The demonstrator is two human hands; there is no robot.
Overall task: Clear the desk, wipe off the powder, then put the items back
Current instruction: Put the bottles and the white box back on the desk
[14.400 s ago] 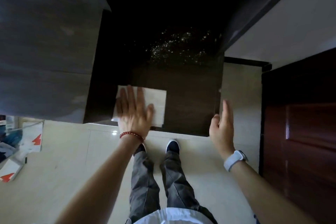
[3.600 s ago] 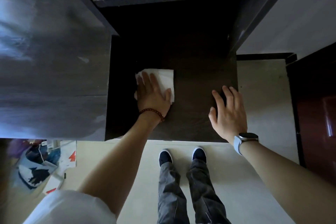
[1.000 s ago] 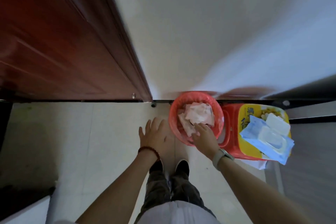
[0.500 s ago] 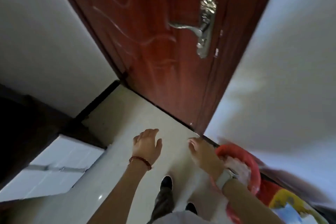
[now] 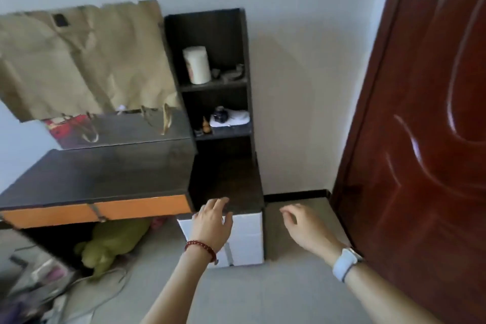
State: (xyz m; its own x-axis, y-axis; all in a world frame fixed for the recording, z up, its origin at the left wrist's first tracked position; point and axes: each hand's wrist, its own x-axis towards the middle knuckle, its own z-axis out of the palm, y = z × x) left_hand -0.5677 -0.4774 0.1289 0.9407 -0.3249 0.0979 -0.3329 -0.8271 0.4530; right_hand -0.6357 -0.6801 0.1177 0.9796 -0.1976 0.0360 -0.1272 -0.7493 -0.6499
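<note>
1. From my remote seat, the red-brown door [image 5: 426, 113] fills the right side, running from the near floor up past the top edge.
2. The pale wall [image 5: 302, 34] spans the far side, with torn brown paper [image 5: 79, 60] hanging over its left part.
3. The dark bench [image 5: 100, 173] sits on the left, its near edge faced in orange; its top looks dull, and I cannot tell through the blur whether any powder lies on it.
4. A lower dark surface [image 5: 231, 179] joins the bench on the right, resting on a white box [image 5: 247, 237] that stands on the grey floor [image 5: 263, 297].
5. Behind that, a dark shelf unit [image 5: 210, 73] rises against the wall. Its upper compartment holds a white cylindrical jar [image 5: 197, 64] and some small dark bits; the lower one holds a white folded cloth [image 5: 236, 118], a small dark round object and a small orange item, too blurred to name.
6. A green stuffed shape [image 5: 113, 242] lies under the bench, with blurred clutter to its near left.
7. My left hand [image 5: 213, 223], red bead bracelet on the wrist, hovers in front of the white box, fingers loosely spread and holding nothing.
8. My right hand [image 5: 305, 226], pale watch on the wrist, hangs over the floor near the door, fingers loosely curled and empty.
</note>
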